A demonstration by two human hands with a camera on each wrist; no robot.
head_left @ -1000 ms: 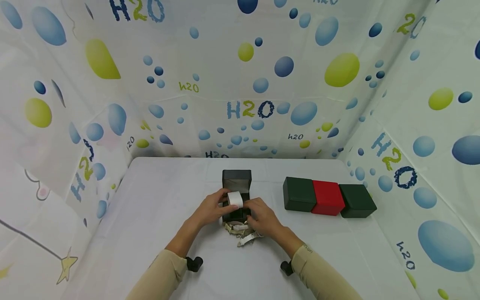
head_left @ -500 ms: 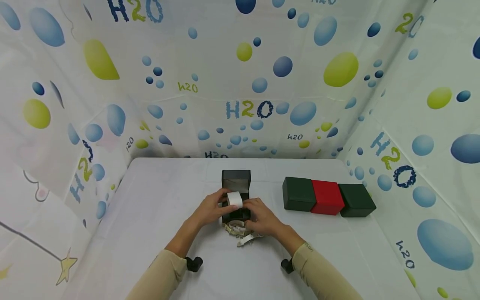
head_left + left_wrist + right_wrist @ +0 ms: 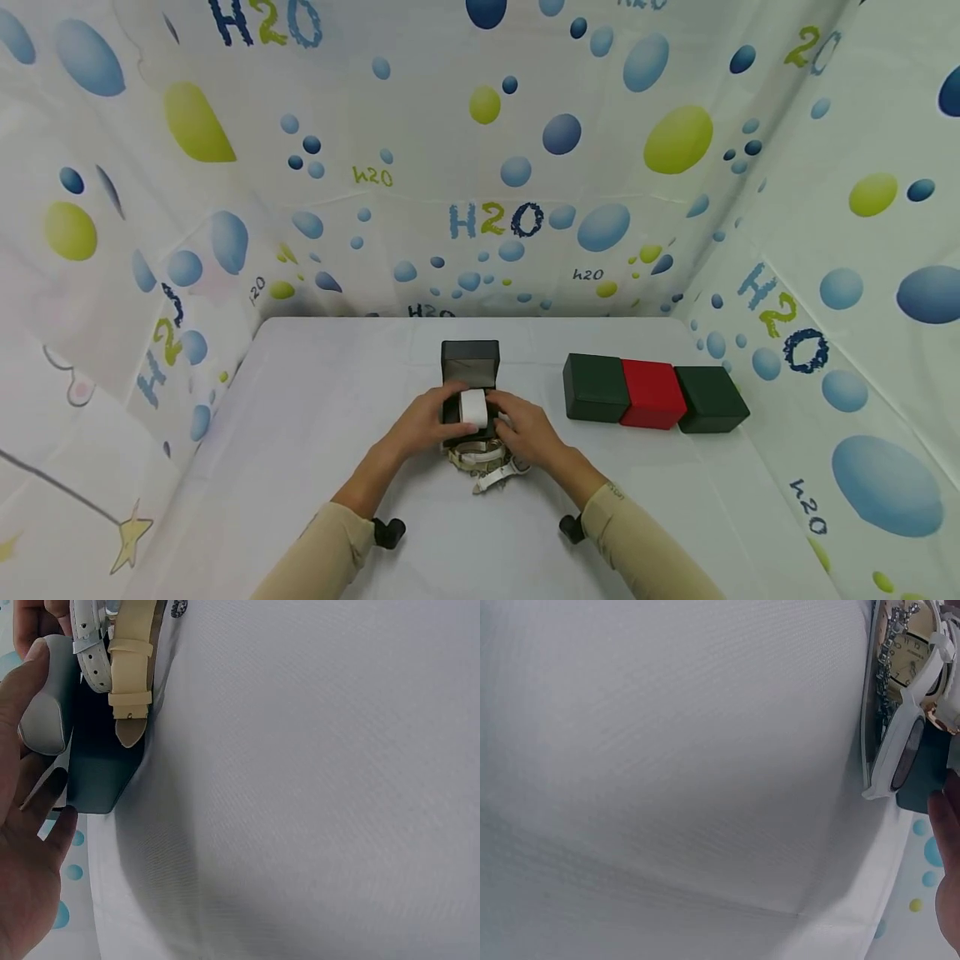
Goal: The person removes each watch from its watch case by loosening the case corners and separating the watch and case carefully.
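Note:
A white watch cushion (image 3: pixel 473 408) sits low in the mouth of an open black watch box (image 3: pixel 470 361), its lid raised behind. My left hand (image 3: pixel 431 417) pinches the cushion, the thumb across its near side; in the left wrist view the thumb presses the cushion (image 3: pixel 46 712). From the right, fingers of my right hand (image 3: pixel 531 432) touch the cushion's end while the thumb lies by the box wall. Several wristwatches lie in front of the box: a cream strap (image 3: pixel 131 671), a white watch (image 3: pixel 901 746) and a gold-dialled watch (image 3: pixel 910 658) show in the wrist views.
Two dark green boxes (image 3: pixel 596 388) (image 3: pixel 712 400) stand to the right on the white table (image 3: pixel 337 367), with a red box (image 3: pixel 652 395) between them. Patterned curtains (image 3: pixel 420 125) rise behind and on both sides.
The cushion has turned more upright and sunk slightly toward the box. My right hand has shifted, and its thumb has lifted off the watches, leaving more of them in view.

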